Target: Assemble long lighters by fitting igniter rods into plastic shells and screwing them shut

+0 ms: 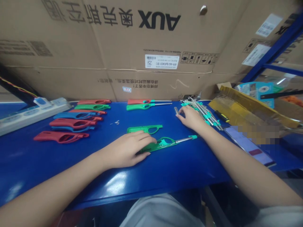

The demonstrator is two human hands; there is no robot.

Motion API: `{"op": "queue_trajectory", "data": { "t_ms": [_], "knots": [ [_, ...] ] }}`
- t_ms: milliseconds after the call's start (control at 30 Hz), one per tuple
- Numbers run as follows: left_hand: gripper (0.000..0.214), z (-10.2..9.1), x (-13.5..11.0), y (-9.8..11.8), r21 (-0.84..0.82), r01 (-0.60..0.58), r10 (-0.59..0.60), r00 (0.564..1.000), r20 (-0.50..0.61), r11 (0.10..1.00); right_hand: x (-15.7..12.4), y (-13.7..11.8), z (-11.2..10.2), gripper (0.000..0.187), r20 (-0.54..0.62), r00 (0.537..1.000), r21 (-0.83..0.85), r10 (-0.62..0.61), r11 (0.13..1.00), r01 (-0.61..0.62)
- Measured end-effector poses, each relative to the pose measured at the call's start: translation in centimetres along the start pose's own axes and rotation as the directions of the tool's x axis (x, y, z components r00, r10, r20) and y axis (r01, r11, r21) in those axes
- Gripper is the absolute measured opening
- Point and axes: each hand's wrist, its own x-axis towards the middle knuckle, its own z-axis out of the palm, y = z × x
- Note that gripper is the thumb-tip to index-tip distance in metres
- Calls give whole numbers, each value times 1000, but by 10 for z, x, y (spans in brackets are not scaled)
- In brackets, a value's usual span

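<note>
L hand (130, 148), mid-frame, is curled over the wide end of a green half-shell (151, 147), thumb on the near side, fingers on the far side, pinching it. A metal tube (182, 140) w/ teal tip runs from the shell's R end. R hand (189, 116), right of ctr, has thumb & index closed on a small clear piece (176, 110), just beside the tube pile (203, 115).

Handling: shell prob. light, stiff plastic, a bit slick; small parts inside look loose, so keep it level. Best hold = wide end, by the side walls, off the trigger opening. Clear piece prob. light, smooth, easy to drop; grip its sides gently.

Edges/room: bench (180, 170) front edge crosses lower ctr; open strip betw. it & L hand. Tighter behind: second green half-shell (137, 129) lies just above L hand. R side tight too: tube pile, then phone (246, 145) under the R forearm's far side. Most slack: ctr-left, short of the red shell (60, 136).
</note>
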Motion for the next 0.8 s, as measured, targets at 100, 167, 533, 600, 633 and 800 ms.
{"op": "queue_trajectory", "data": {
  "t_ms": [100, 167, 533, 600, 633, 800],
  "knots": [
    [32, 4, 1, -1, 0, 7, -7, 1000, -18, 1000, 0, 1, -2, 16, 25, 999, 37, -35, 999, 34],
    [32, 5, 0, -2, 7, 7, -7, 1000, -20, 1000, -1, 2, -6, 17, 50, 997, 57, -61, 997, 58],
    [35, 6, 0, -2, 33, -8, 10, 998, -64, 999, -6, -5, -9, 20, 43, 969, 165, -245, 958, 234],
    [35, 6, 0, -3, 29, -12, 14, 997, -77, 1000, -8, -9, -9, 21, 27, 968, 179, -249, 954, 240],
    [35, 7, 0, -3, 28, -12, 14, 997, -81, 1000, -9, -12, -8, 17, 19, 972, 179, -235, 957, 228],
    [36, 6, 0, -3, 25, 13, -11, 997, -70, 1000, -14, -22, -9, 23, 102, 989, 168, -108, 982, 90]
  ]
}}
